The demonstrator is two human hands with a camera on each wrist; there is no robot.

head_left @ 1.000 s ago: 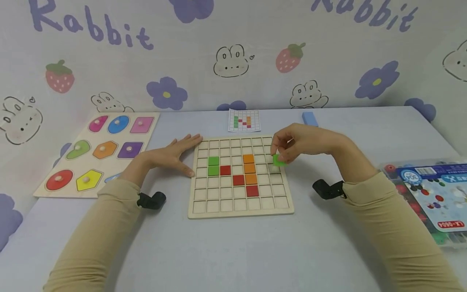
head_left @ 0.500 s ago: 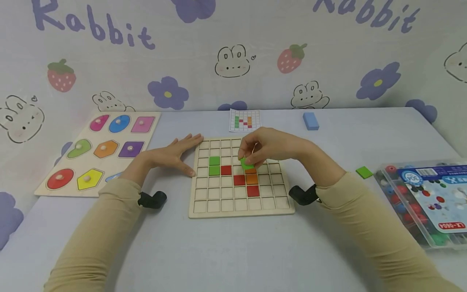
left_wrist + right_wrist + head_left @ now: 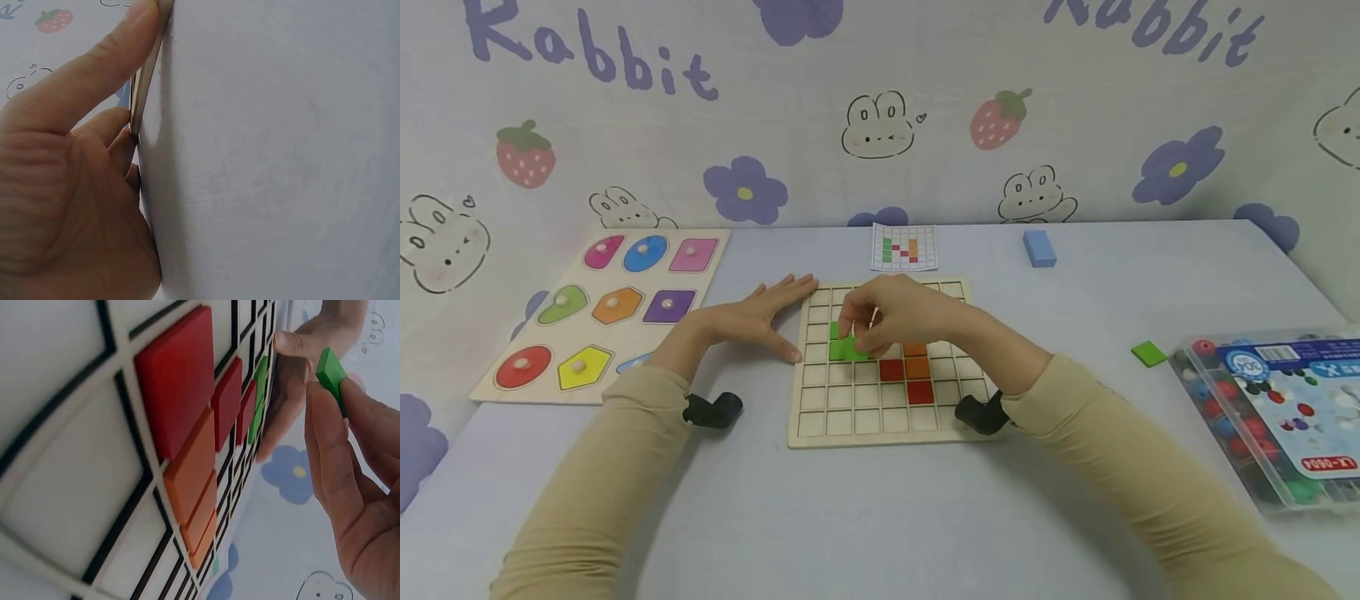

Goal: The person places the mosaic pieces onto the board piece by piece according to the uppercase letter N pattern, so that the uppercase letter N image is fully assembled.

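Note:
My right hand (image 3: 910, 312) pinches a green square tile (image 3: 331, 376) between thumb and fingertips, held over the left part of a wooden grid board (image 3: 865, 423). In the head view that tile overlaps the green tiles (image 3: 834, 331) lying in the board's left columns. Red tiles (image 3: 891, 370) step diagonally across the grid, and orange tiles (image 3: 917, 367) form a column right of them; the right hand hides part of both. My left hand (image 3: 748, 323) lies with spread, straight fingers against the board's left edge, its thumb (image 3: 100, 75) along that edge in the left wrist view.
Behind the board lies a printed pattern card (image 3: 904, 248). A blue block (image 3: 1039, 248) stands back right. One loose green tile (image 3: 1148, 354) lies beside a clear plastic box (image 3: 1285, 417) of coloured beads at right. A knobbed shape puzzle (image 3: 625, 333) occupies the left.
My right hand has carried the green tile leftward from the board's right edge, across the orange column, to the green tiles. The left hand has stayed in place.

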